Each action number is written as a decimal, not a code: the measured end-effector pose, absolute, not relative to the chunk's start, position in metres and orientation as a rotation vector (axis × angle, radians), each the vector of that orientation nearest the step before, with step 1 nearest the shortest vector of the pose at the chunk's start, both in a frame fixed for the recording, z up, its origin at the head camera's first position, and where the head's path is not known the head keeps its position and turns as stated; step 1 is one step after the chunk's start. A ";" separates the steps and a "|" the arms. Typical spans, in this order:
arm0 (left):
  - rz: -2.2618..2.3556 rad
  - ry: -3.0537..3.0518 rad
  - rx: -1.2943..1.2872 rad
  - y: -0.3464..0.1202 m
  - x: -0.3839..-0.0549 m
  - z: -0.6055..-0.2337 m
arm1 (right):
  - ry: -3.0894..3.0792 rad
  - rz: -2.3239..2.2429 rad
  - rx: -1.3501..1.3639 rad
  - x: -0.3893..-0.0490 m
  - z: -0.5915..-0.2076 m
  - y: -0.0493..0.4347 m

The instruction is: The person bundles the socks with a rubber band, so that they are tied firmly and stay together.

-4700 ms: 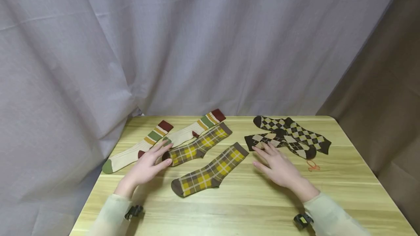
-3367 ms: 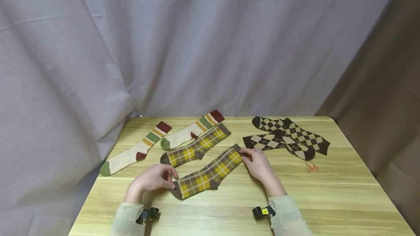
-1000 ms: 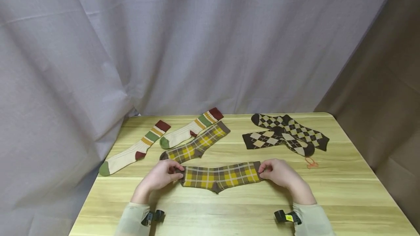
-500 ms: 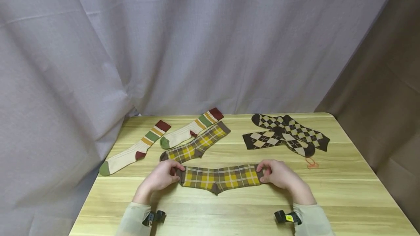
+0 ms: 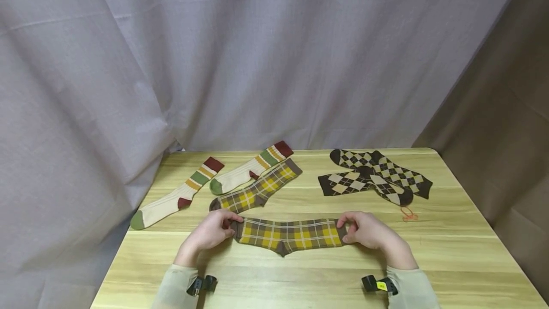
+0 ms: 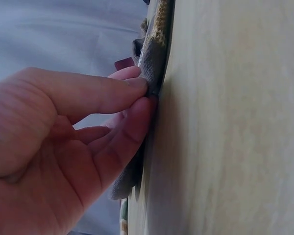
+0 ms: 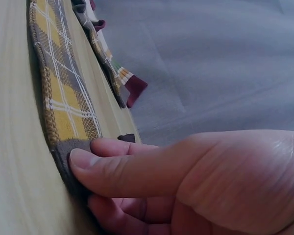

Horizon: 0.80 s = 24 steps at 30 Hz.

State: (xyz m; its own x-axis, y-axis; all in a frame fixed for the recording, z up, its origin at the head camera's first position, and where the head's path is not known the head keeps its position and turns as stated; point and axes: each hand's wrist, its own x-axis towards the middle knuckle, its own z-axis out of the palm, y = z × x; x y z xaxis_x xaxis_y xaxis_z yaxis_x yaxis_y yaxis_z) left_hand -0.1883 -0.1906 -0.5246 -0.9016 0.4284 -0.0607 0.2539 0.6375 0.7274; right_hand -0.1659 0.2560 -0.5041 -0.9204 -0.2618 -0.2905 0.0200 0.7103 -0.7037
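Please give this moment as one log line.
left hand: pinches toe of front plaid sock | right hand: holds sock's cuff | sock: extended between hands | striped socks, argyle socks: untouched

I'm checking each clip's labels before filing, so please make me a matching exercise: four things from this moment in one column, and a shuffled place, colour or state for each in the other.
Column one
1. Left hand
2. Right hand
3. Orange string
4. Leftmost striped sock

Column two
A. Cream, with a green toe and dark red cuff
B. Pinching the cuff end of the front plaid sock
C. Lying by the toe of an argyle sock
D. Pinching the toe end of the front plaid sock

Pairs: 1-D, 2-B, 3-C, 4-A
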 end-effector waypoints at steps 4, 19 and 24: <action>1.119 2.622 0.547 -0.191 -0.189 -0.524 | 2.559 -1.055 -0.210 -0.167 -0.504 0.256; 1.162 2.538 0.503 -0.193 -0.188 -0.522 | 2.563 -1.029 -0.169 -0.166 -0.506 0.256; 1.160 2.536 0.506 -0.193 -0.189 -0.522 | 2.559 -1.041 -0.161 -0.167 -0.506 0.256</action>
